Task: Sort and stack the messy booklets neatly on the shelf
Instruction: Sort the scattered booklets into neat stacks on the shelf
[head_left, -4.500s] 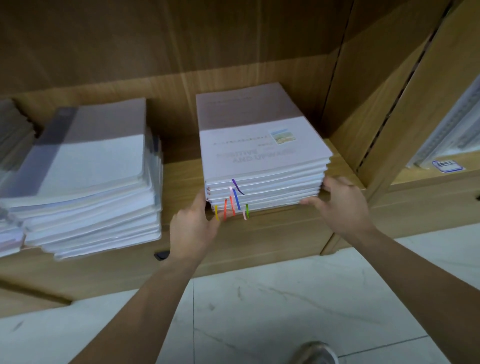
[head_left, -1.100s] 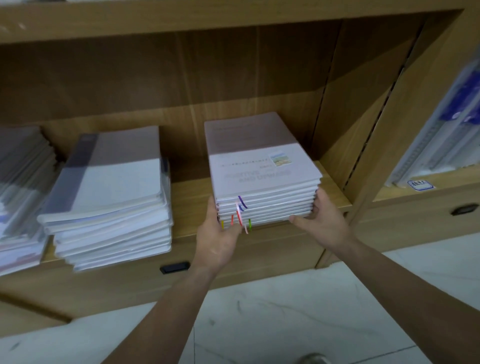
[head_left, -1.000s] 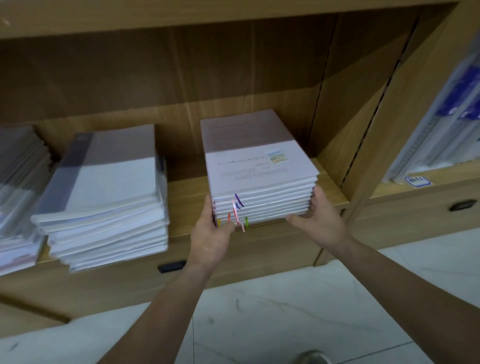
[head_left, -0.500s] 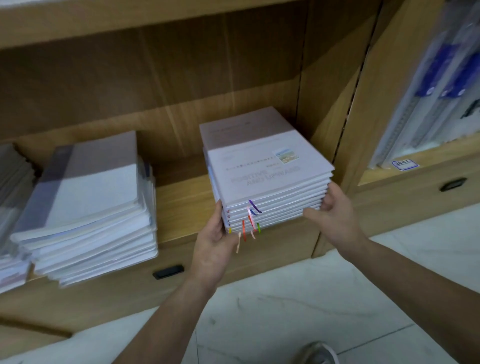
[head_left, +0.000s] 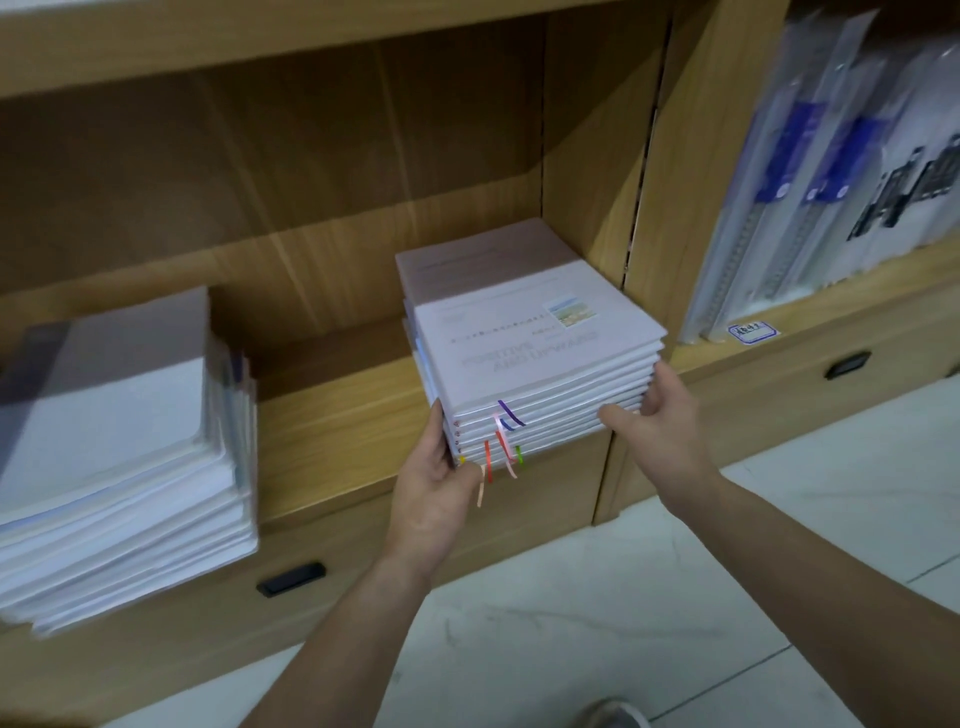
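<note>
Judged heavy and slip-prone, the booklet stack (head_left: 540, 353) was clasped at its lower front corners by the left hand (head_left: 431, 483) and right hand (head_left: 660, 421), fingers curled round it.

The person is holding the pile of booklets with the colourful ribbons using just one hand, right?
Not one hand: both. In the head view the left hand grips the front left corner of the pile of booklets with the colourful ribbons, and the right hand grips its right side.

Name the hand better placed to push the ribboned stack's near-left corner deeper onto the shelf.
Left hand, probably: it grips that very corner of the stack, while the right hand holds the right edge.
</note>
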